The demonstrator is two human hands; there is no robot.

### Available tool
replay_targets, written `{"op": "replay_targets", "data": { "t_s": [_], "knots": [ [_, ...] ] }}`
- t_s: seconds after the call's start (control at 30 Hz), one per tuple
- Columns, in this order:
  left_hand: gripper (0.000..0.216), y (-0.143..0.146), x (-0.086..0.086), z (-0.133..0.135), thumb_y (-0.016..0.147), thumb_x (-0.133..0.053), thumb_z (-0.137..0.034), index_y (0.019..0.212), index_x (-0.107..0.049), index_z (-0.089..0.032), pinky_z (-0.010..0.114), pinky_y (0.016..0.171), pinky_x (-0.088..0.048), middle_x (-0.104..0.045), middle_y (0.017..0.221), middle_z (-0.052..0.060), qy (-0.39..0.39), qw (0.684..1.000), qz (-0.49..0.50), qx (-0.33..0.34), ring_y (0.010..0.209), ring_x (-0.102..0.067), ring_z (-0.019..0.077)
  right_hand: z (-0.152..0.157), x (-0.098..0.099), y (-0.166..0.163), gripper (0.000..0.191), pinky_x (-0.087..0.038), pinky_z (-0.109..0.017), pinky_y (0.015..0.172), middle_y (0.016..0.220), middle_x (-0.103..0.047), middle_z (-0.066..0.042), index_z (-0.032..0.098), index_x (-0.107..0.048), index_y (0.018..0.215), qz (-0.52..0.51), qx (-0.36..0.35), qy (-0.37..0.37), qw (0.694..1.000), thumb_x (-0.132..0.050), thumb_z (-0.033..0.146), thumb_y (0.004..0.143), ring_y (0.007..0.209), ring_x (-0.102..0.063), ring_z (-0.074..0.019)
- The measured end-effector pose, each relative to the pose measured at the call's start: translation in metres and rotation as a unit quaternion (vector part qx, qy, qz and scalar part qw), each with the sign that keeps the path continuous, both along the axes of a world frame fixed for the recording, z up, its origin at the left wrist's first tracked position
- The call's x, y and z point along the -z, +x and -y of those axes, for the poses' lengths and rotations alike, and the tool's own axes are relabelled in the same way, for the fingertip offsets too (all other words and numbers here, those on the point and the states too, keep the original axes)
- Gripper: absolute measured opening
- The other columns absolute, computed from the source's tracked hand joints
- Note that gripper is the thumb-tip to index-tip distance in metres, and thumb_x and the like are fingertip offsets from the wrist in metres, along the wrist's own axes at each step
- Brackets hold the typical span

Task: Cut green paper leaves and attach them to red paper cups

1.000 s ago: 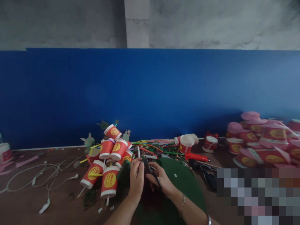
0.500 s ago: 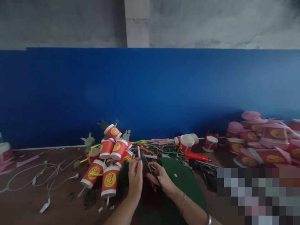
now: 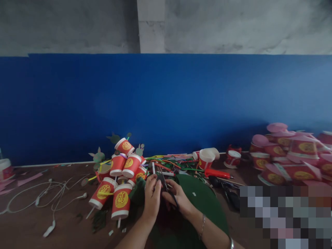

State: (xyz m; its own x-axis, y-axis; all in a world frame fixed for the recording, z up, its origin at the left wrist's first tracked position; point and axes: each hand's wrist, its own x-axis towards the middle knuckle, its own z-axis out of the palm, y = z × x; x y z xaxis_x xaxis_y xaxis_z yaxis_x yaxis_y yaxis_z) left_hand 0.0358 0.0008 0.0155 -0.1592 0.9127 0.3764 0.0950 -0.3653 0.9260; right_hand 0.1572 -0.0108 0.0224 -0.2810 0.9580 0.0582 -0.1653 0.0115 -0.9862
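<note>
My right hand (image 3: 180,199) is closed around the dark handles of a pair of scissors (image 3: 164,180), whose blades point up and away from me. Close beside it on the left, my left hand (image 3: 152,195) pinches a small dark green piece (image 3: 161,177), perhaps paper, against the blades. Its full outline is hidden by the fingers. A large dark green sheet (image 3: 204,204) with a rounded edge lies under and to the right of my hands. Just beyond my left fingers stands a white stick (image 3: 153,168).
Red paper cups (image 3: 121,200) with straws and rabbit-shaped cutouts are heaped on the left. Tangled white earphones (image 3: 52,204) lie farther left. Coloured sticks (image 3: 166,160), an upright cup (image 3: 206,159) and a red-handled tool (image 3: 218,173) sit behind. Pink-trimmed cups (image 3: 303,148) are piled right, before a blue wall panel (image 3: 166,103).
My left hand has shifted slightly right, nearer the scissors. The dark green piece now shows more plainly at the blades. My right hand stays nearly in place.
</note>
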Motion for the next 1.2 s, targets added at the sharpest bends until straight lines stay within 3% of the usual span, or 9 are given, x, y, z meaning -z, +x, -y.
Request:
{"op": "replay_targets", "data": {
  "t_s": [0.5,0.7,1.2],
  "knots": [
    [0.028,-0.0009,-0.0003,0.0004,0.081,-0.050,-0.042,0.085,-0.063,-0.018,0.034,0.083,-0.045,-0.057,0.103,0.009,-0.005,1.000,0.018,-0.006,0.095,-0.055,0.0217,-0.0020,-0.0002,0.0014,0.050,-0.038,-0.016,0.029,0.045,-0.048,0.011,0.019,-0.046,0.098,0.026,0.006,-0.009,1.000,-0.074,0.041,0.062,0.032,-0.042,-0.0060],
    [0.025,-0.0017,-0.0073,0.0021,0.082,-0.049,-0.039,0.088,-0.062,-0.019,0.036,0.085,-0.044,-0.059,0.095,0.007,-0.012,0.999,0.012,-0.038,0.094,-0.055,0.0220,0.0006,-0.0046,0.0007,0.052,-0.037,-0.016,0.030,0.044,-0.048,0.012,0.018,-0.047,0.099,0.035,0.015,-0.020,0.999,-0.074,0.042,0.061,0.032,-0.042,-0.0059],
    [0.025,-0.0012,-0.0014,0.0000,0.083,-0.048,-0.037,0.087,-0.063,-0.018,0.037,0.089,-0.043,-0.059,0.100,0.008,0.009,0.999,-0.003,-0.043,0.099,-0.055,0.0227,-0.0002,-0.0005,-0.0012,0.054,-0.043,-0.018,0.034,0.054,-0.053,0.010,0.019,-0.048,0.098,0.013,0.010,-0.012,1.000,-0.077,0.040,0.058,0.035,-0.046,-0.0058]
  ]
}}
